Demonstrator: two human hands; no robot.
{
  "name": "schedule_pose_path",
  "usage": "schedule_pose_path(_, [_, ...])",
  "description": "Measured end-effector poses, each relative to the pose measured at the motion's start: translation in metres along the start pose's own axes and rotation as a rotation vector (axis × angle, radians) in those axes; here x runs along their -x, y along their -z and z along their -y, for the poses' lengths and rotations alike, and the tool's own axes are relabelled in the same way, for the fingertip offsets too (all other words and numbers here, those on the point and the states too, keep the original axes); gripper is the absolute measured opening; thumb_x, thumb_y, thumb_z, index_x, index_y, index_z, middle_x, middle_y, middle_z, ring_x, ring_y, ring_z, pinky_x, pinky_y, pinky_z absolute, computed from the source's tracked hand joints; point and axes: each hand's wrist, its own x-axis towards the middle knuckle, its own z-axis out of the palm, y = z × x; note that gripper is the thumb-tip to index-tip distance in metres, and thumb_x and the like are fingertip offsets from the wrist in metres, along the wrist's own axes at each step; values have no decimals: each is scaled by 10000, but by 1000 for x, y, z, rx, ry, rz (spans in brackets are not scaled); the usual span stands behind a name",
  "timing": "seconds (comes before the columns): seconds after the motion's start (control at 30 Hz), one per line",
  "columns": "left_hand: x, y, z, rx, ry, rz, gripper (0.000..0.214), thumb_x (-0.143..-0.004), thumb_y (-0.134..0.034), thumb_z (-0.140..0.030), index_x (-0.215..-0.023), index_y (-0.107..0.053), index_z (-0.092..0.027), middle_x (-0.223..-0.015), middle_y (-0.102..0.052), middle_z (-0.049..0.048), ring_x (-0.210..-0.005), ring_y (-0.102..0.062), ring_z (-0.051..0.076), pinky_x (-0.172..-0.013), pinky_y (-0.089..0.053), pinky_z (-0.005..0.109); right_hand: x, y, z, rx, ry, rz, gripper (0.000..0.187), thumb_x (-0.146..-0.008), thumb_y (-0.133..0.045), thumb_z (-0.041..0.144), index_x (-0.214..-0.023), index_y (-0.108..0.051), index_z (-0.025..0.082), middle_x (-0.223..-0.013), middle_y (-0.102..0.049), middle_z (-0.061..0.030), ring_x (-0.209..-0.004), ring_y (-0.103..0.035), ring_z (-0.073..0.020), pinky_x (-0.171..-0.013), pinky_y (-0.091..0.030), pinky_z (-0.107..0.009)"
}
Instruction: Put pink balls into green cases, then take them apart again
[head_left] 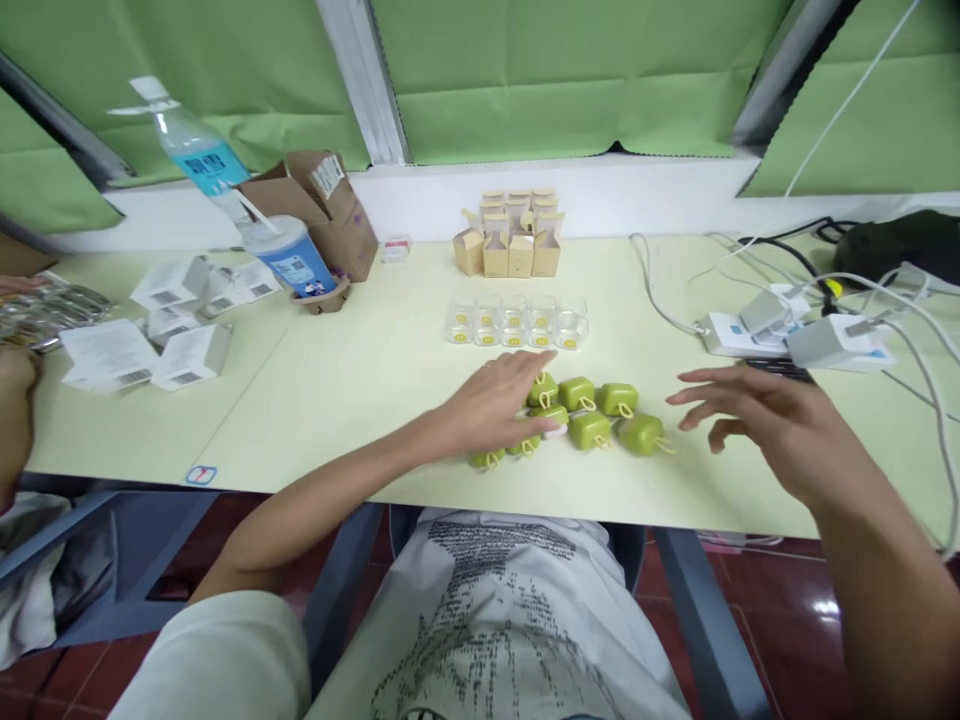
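Note:
Several small green cases with yellow loops [590, 410] lie in a cluster near the front edge of the pale table [375, 400]. My left hand [491, 405] rests flat on the left part of that cluster, fingers stretched out over the cases. My right hand [757, 420] hovers just right of the cluster, fingers spread and holding nothing. Behind the cases stands a row of clear plastic boxes with yellow stickers [516, 323]. Farther back is a group of small tan cardboard boxes [514, 235].
White boxes [161, 330] lie at the left, with another person's hand [15, 400] at the left edge. A water bottle [199, 155], a blue cup [296, 258] and a brown carton [330, 205] stand at back left. Chargers and cables [795, 330] crowd the right.

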Motion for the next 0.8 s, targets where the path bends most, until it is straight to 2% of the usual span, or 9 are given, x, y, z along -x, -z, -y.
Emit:
schedule_pose_path(0.07, [-1, -9, -9, -109, 29, 58, 674, -1054, -677, -510, -1597, -481, -162, -1694, -535, 214, -1554, -543, 402, -1286, -472, 595, 9, -3, -19, 247, 131, 27, 524, -925, -796, 644, -1335, -790, 318, -1291, -826, -120, -811, -769, -251, -569, -621, -364])
schedule_pose_path(0.13, [-4, -14, -13, -170, 44, 82, 485, -1071, -656, -449, -1456, -576, -165, -1593, -594, 186, -1422, -631, 373, -1206, -535, 570, 17, -11, -36, 398, 253, 123, 730, -950, -794, 646, -1594, -644, 335, -1409, -765, -131, -857, -761, -242, -650, -662, -383])
schedule_pose_path(0.2, [-6, -17, -14, -201, 47, 81, 348, -1074, -649, -412, -1330, -624, -178, -1529, -606, 165, -1327, -667, 350, -1146, -568, 553, 22, -20, -46, 483, 348, 177, 802, -1004, -752, 621, -1717, -513, 342, -1434, -733, -136, -857, -763, -231, -740, -686, -406])
schedule_pose_path(0.3, [-6, -19, -18, -226, 39, 71, 275, -1048, -687, -376, -1248, -638, -193, -1537, -590, 161, -1317, -661, 350, -1138, -575, 557, 24, -34, -50, 551, 422, 150, 655, -1068, -686, 560, -1667, -586, 313, -1433, -721, -145, -728, -732, -188, -740, -678, -404])
schedule_pose_path(0.4, [-2, -23, -25, -282, 24, 44, 273, -1021, -724, -336, -1234, -640, -187, -1587, -577, 180, -1385, -641, 366, -1198, -559, 569, 21, -46, -49, 551, 481, 111, 546, -1091, -673, 507, -1577, -674, 259, -1383, -762, -145, -662, -698, -174, -710, -664, -382])
schedule_pose_path(0.5, [6, -33, -33, -412, -16, -39, 301, -1023, -720, -320, -1273, -649, -169, -1645, -556, 208, -1515, -582, 415, -1291, -503, 615, 20, -54, -50, 561, 560, 26, 539, -1102, -674, 478, -1571, -675, 213, -1270, -817, -137, -655, -695, -193, -732, -662, -383])
schedule_pose_path(0.63, [14, -53, -40, -642, -125, -201, 290, -1052, -656, -263, -1317, -673, -145, -1653, -590, 215, -1661, -458, 465, -1372, -418, 666, 21, -59, -54, 557, 600, -59, 514, -1109, -672, 464, -1555, -691, 210, -1320, -816, -147, -656, -717, -191, -734, -666, -369])
schedule_pose_path(0.73, [19, -65, -45, -814, -229, -355, 163, -1052, -624, -160, -1183, -721, -153, -1561, -686, 188, -1566, -594, 433, -1337, -476, 635, 21, -62, -57, 578, 609, -85, 543, -1108, -671, 477, -1582, -674, 213, -1289, -832, -141, -672, -748, -205, -741, -683, -375])
schedule_pose_path(0.8, [21, -70, -49, -892, -294, -411, 139, -1052, -618, -124, -1101, -744, -157, -1411, -774, 150, -1430, -708, 382, -1275, -544, 576, 20, -64, -59, 604, 622, -104, 565, -1113, -653, 501, -1603, -659, 221, -1316, -828, -154, -796, -813, -254, -810, -706, -408])
